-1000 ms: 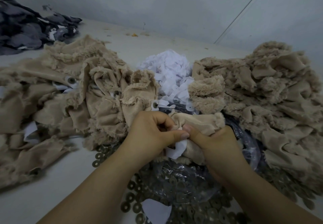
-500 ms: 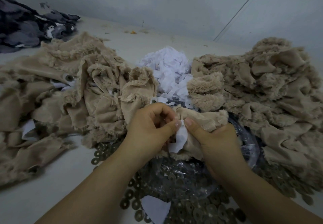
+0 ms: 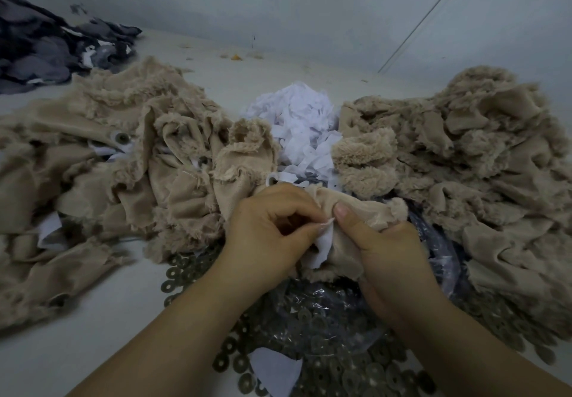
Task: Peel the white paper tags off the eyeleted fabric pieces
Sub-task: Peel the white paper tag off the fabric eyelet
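Hands meeting at centre, above clear plastic bag of dull metal ring eyelets. Left hand curled, thumb and forefinger pinching top edge of white paper tag. Right hand gripping small beige fleece fabric piece, thumb pressed on cloth just beside tag edge, other fingers wrapped underneath, mostly hidden. Tag hanging down between the two hands, lower part curling free of fabric, upper edge at the thumbs; attached or loose there, cannot tell.

Left of hands: rumpled heap of beige fleece pieces, eyelet and bits of white paper showing among folds. Right of hands: second heap of beige fleece pieces, fluffy side up in places. Between heaps, behind hands: pile of crumpled white paper tags. Loose eyelets scattered on pale table around bag; one white paper scrap lying on them near bottom edge. Far left corner: dark grey fabric pile against wall.
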Tool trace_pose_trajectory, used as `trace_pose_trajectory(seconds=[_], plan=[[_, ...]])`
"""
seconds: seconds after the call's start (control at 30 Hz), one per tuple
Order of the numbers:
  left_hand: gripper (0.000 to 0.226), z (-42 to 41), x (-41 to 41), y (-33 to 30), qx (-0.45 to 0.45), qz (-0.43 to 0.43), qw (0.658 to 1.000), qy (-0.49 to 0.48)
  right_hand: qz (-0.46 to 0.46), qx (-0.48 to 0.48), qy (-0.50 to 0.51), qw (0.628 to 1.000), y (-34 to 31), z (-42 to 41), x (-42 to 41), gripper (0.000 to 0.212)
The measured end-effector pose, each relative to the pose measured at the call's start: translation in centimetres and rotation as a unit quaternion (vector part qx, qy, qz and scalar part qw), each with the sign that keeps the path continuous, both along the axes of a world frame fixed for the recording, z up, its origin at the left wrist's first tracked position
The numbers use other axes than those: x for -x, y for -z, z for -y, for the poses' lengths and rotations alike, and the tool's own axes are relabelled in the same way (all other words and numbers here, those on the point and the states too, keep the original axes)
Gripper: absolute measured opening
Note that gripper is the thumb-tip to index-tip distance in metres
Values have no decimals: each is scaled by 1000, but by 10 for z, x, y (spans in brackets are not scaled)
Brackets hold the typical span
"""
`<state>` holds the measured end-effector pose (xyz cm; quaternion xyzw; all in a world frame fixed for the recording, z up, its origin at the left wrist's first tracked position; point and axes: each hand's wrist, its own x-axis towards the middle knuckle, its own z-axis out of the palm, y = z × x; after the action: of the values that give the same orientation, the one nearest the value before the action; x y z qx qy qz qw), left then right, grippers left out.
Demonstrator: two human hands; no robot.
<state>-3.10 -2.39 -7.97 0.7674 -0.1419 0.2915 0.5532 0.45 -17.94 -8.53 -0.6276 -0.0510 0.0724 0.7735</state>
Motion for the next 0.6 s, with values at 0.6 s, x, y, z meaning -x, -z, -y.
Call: trace_pose_trajectory(seconds=[0.6], plan=[[6,3,2,2,138,-104,985,8,33,48,36,998,-3,-4,5,95]])
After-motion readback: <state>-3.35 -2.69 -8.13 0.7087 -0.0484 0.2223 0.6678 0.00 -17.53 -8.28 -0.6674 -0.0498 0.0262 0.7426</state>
